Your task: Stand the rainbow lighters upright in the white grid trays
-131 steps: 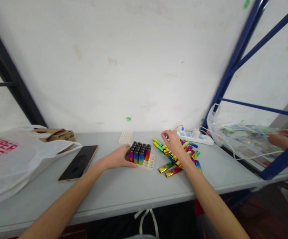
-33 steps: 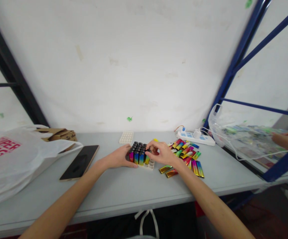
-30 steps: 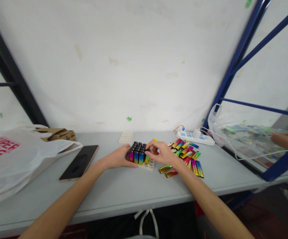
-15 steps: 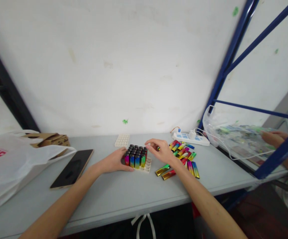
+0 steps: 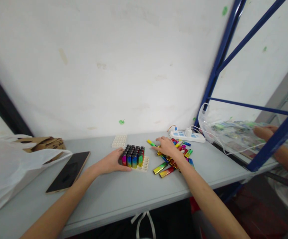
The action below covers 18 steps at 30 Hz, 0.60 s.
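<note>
A tight block of shiny rainbow-coloured cylinders (image 5: 134, 159) with black tops stands upright in a white tray with round holes (image 5: 145, 163). My left hand (image 5: 114, 161) is wrapped round the block's left side, thumb at the front and the other fingers partly hidden behind. To the right lies a loose heap of similar shiny pieces (image 5: 167, 172) in red, gold, green and blue. Over the heap's left part reaches my right hand (image 5: 167, 146), fingers stretched out and apart. One yellow-green piece (image 5: 150, 142) lies just beyond its fingertips. What is under the palm is hidden.
A second white holed tray (image 5: 119, 141) lies near the wall. On the left are a dark phone (image 5: 68, 172), a white plastic bag (image 5: 22, 166) and folded cardboard (image 5: 46, 143). A power strip (image 5: 187, 136) stands at the back right. Beyond the blue frame (image 5: 215, 71) another person's hand shows.
My right hand has moved from beside the upright cylinders to over the loose heap, and its fingers have spread. My left hand keeps its place at the block. The view has shifted slightly.
</note>
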Motion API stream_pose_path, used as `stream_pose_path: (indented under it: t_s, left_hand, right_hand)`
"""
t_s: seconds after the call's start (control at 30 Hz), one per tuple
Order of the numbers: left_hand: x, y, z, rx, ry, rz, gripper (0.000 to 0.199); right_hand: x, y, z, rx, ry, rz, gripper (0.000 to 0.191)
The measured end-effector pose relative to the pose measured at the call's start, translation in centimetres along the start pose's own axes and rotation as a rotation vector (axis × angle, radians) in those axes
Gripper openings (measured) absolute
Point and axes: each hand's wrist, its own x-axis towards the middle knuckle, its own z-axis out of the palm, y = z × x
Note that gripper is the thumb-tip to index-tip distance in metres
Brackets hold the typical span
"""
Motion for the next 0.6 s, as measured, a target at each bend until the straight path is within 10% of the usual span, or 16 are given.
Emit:
stream_pose_path:
  t_s: [0.37, 0.6]
  left_hand:
    - [-0.1, 0.7, -0.2, -0.001, -0.004, -0.004, 0.076]
    - [0.0, 0.1, 0.0, 0.025, -0.025, 0.009, 0.073]
  right_hand:
    - [1.0, -3.1, -0.3, 0.078, -0.028, -0.020, 0.022]
    - [1.5, -3.7, -0.8, 0.895, 0.252, -0.013, 0.032]
